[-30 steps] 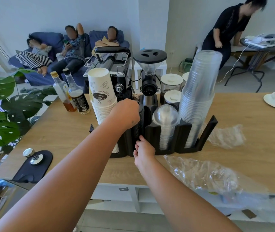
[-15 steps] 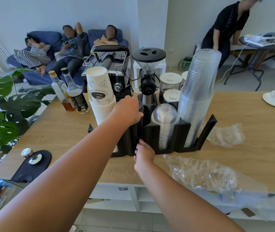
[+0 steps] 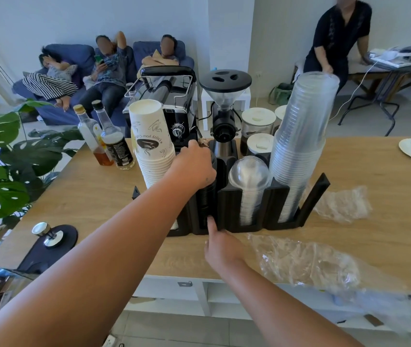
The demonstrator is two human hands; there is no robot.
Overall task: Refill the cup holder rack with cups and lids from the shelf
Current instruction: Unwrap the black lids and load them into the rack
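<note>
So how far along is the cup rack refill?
Mostly done, it seems: paper cups, dome lids and clear cups are stacked in the black rack. In hand: the left hand holds the black lids in their slot, the right hand touching its base. Left, perhaps: clearing the plastic wrappers.

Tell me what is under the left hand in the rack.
A stack of black lids stands in the rack slot under the left hand. The hand covers the stack's top.

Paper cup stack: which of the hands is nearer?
Left. The left hand holds the black lids right beside the paper cups; the right hand is lower, at the front of the rack.
</note>
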